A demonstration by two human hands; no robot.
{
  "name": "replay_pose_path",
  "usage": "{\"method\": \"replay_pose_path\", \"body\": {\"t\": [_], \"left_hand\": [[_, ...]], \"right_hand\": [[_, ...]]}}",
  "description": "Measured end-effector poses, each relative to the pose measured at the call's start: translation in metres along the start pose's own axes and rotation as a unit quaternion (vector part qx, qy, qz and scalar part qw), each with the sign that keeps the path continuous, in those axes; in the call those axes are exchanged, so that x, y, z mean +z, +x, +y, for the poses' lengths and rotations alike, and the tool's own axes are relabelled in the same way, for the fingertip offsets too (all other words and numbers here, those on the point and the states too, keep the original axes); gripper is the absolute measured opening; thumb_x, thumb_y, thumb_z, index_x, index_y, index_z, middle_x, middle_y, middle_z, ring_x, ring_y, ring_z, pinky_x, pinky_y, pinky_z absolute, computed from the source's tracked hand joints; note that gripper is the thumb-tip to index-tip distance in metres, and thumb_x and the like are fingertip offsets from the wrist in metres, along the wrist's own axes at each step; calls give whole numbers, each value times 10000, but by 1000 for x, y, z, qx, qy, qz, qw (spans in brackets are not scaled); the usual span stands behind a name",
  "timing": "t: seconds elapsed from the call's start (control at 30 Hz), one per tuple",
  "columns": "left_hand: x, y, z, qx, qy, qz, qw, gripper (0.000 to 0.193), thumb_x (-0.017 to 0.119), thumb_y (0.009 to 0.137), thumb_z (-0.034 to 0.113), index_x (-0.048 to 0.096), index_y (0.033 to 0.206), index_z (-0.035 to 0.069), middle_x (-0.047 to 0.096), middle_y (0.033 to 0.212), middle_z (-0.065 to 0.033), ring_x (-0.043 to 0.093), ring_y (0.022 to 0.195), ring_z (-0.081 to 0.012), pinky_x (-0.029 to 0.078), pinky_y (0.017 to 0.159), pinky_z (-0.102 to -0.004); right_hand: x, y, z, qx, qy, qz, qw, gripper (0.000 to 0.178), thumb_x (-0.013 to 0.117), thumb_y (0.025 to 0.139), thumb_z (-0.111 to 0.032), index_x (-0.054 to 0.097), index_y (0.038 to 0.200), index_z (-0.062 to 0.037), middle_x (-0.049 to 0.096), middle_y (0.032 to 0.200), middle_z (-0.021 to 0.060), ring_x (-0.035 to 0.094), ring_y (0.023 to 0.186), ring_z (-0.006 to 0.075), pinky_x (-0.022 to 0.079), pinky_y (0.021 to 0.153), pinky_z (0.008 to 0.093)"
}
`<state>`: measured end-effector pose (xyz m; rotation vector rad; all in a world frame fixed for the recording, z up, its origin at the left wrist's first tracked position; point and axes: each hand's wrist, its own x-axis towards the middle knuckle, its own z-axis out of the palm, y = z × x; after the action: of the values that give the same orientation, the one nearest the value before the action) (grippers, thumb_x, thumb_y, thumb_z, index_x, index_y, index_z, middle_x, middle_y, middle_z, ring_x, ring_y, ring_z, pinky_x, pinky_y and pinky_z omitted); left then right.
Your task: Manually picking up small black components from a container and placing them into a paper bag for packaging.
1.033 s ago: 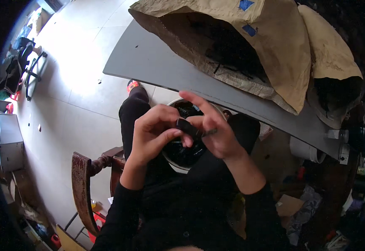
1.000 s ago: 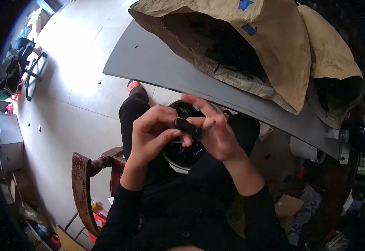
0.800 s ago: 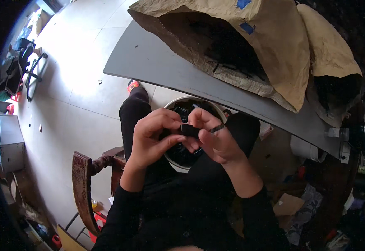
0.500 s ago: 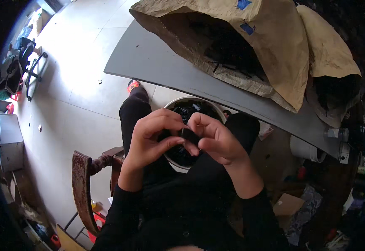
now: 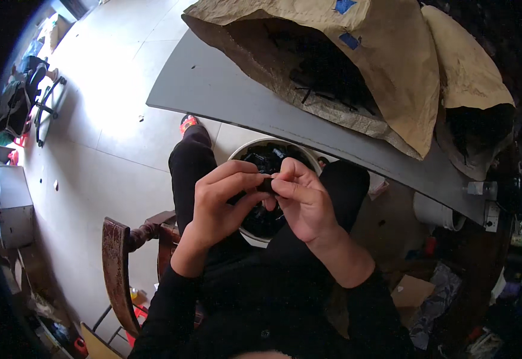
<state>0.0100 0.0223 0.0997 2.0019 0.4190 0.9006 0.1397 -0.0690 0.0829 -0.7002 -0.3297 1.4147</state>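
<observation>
Over bucket [image 5: 260,141], inside rim: your right hand [image 5: 306,203], splayed earlier, joins left hand [image 5: 220,192] pinching black piece [image 5: 266,185]; likely steadier.

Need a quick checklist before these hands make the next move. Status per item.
1. Left hand on the small dark piece: ok, fingertips at its left side.
2. Right hand on the same piece: ok, thumb and fingertips close at its right side.
3. Clear view of the piece: not ok, fingers cover much of it.
4. Grip firmness: cannot tell from this view.
5. White-rimmed bucket beneath the hands: ok, between the person's legs, with black pieces inside.
6. Large tan sack on the grey table open: ok, its dark mouth shows.
</observation>
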Motion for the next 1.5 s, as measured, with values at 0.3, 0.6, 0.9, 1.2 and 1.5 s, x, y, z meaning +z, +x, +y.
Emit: {"method": "replay_pose_path", "body": {"t": [0.3,0.6,0.9,1.2,1.5], "left_hand": [[-3,3,-12,22,-137,-49,989,287,725,623,38,635,893,0,569,704,-75,550,615,-152,426,593,-233],[6,-4,-6,46,-51,-5,998,267,773,579,147,615,741,4,537,566,-54,538,472,-159,387,429,-231],[-14,1,-9,149,-125,-195,961,209,737,631,156,623,751,28,552,571,-39,568,486,-184,411,418,-258],[-12,-7,-17,126,-124,-183,967,220,737,625,150,634,776,27,549,572,-58,567,492,-208,422,442,-249],[2,0,-8,-172,-240,-16,955,339,575,776,287,560,884,-34,530,796,-52,498,671,-110,376,607,-196]], "right_hand": [[14,-6,-19,99,-37,-14,994,282,445,907,-280,403,1056,-45,534,738,41,541,601,139,443,542,256],[1,-18,-8,11,-159,-4,987,316,534,856,-313,436,992,-45,493,697,6,441,545,49,345,488,176],[1,-21,-38,129,-446,-281,840,259,463,891,-225,513,970,17,532,673,109,542,626,153,426,569,307],[4,-16,-35,130,-480,-257,829,246,481,879,-236,511,934,2,553,692,145,558,638,211,434,594,343],[-23,91,-74,-207,-845,257,421,205,536,840,-265,522,976,-111,603,677,150,600,635,322,458,525,379]]}}
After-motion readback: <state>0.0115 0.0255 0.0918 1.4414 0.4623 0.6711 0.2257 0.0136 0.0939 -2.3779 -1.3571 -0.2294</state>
